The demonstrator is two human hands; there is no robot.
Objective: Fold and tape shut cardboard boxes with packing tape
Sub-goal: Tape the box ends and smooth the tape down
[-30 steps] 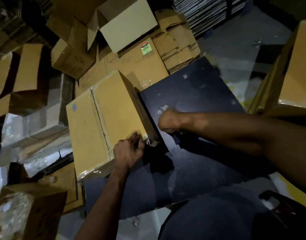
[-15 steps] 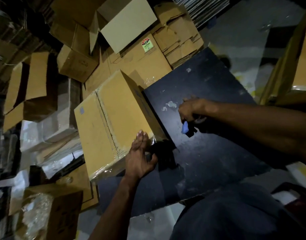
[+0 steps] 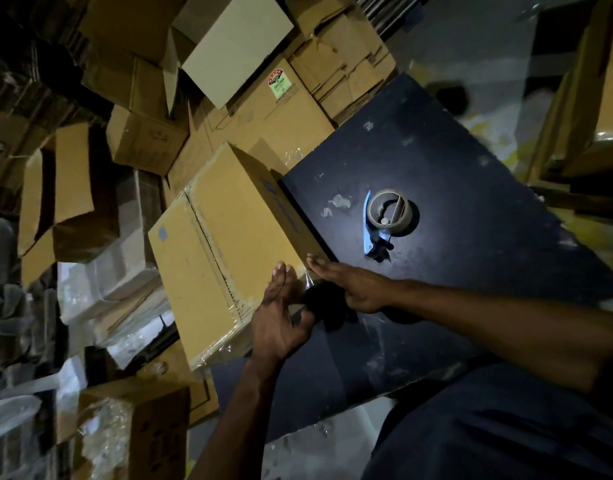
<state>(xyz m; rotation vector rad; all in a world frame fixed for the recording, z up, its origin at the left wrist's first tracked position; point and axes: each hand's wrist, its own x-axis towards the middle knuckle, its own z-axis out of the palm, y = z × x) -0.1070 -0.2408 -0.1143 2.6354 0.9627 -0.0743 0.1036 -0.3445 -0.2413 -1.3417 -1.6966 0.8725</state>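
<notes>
The cardboard box [image 3: 229, 244] is propped at the left edge of the dark bench [image 3: 454, 161], its taped seam facing up. The near corner is pressed by the left hand [image 3: 281, 317] and the right hand [image 3: 353, 285], both spread flat and holding nothing. The tape dispenser [image 3: 384, 220] is laid on the bench, apart. If the tape end is rubbed unevenly, wrinkles or lifting could be caused, and the box could be tipped off the edge

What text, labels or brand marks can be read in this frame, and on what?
Nothing is legible.
Red and green sticker on a flattened carton: print too blurred.
Blue printing on the side of the taped box: too blurred.
Small blue square mark on its top: no readable text.
</notes>
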